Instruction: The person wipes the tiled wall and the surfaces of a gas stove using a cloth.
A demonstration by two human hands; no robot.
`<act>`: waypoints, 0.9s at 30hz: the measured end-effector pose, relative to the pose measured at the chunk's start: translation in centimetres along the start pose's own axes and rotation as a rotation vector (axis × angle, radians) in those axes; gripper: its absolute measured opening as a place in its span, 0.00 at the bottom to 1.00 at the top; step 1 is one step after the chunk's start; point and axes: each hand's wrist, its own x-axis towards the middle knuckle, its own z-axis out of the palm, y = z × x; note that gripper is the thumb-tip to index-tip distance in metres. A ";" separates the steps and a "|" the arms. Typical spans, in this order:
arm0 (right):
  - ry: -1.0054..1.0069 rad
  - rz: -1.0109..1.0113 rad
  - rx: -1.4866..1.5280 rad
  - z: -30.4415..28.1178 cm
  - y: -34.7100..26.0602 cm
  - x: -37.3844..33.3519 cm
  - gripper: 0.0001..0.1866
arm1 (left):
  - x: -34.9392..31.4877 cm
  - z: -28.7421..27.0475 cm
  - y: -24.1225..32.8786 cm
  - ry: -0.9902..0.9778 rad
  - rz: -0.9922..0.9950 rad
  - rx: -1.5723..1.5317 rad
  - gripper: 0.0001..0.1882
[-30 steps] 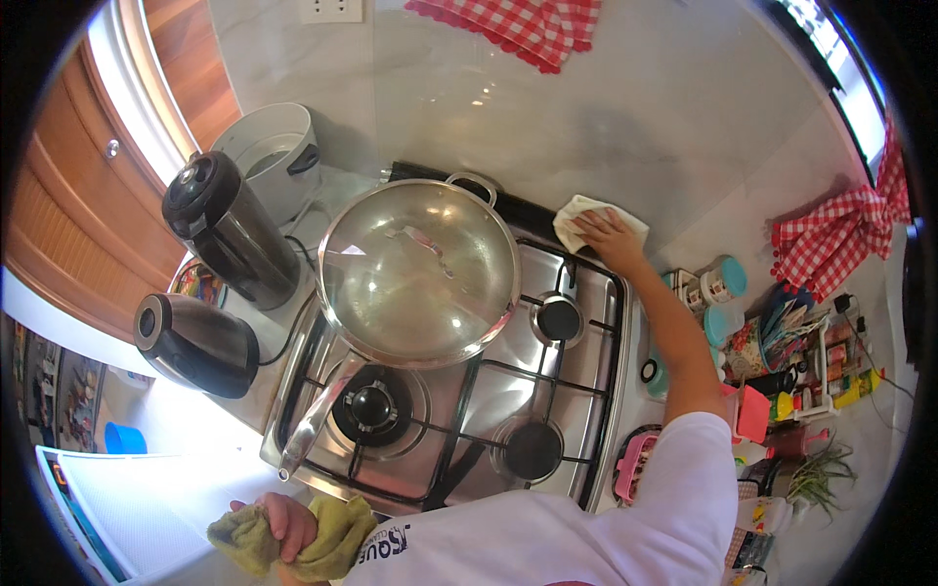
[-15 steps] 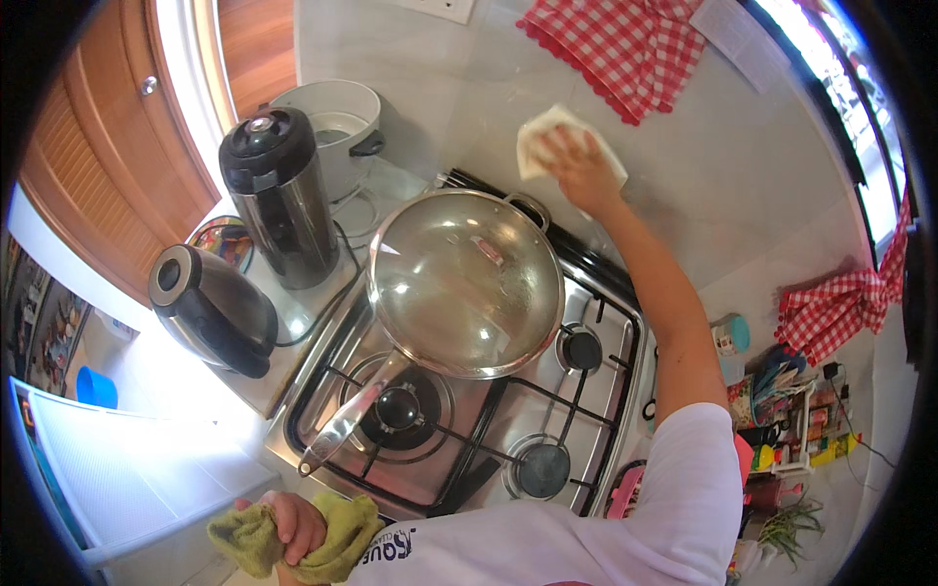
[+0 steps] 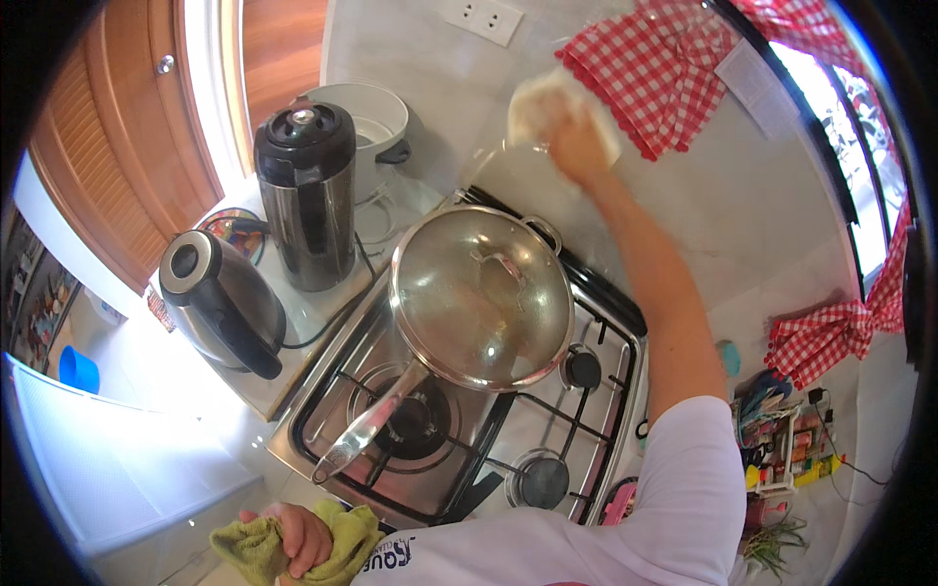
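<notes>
My right hand point(image 3: 570, 132) lies on a pale cream cloth point(image 3: 532, 103), pressed against the wall point(image 3: 674, 215) behind the stove; both are smeared by motion. Low at the left, my left hand point(image 3: 301, 537) is closed round a green cloth point(image 3: 352, 537), which bulges out on both sides of the fist. Between the hands, a large steel wok with a domed lid point(image 3: 459, 313) sits on the gas stove point(image 3: 469, 430). Its long handle point(image 3: 376, 420) points toward my left hand.
Left of the stove stand a tall steel airpot point(image 3: 308, 205), an electric kettle point(image 3: 220, 298) and a white pot-like vessel point(image 3: 362, 107). A power outlet point(image 3: 484, 20) and red checked curtains point(image 3: 650, 68) are above. A rack of bottles point(image 3: 791, 449) stands at the right.
My right hand and the cream cloth have moved up the wall, closer to the outlet and curtain. The view has shifted slightly. My left hand keeps its grip on the green cloth.
</notes>
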 end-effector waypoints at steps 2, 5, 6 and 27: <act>-0.113 -0.184 0.061 0.3 -1.2 -0.2 0.24 | 0.2 -0.6 0.8 -0.059 -0.025 0.040 0.32; 0.054 -0.062 -0.175 -3.3 2.9 5.7 0.24 | -0.1 -0.5 1.0 -0.033 -0.044 0.039 0.32; -0.022 0.045 -0.197 -5.7 4.9 8.5 0.25 | -0.3 -0.2 0.8 0.046 -0.023 0.006 0.32; -0.571 -0.710 0.114 4.3 -9.5 0.2 0.27 | -1.5 -0.3 0.2 0.094 0.106 0.015 0.32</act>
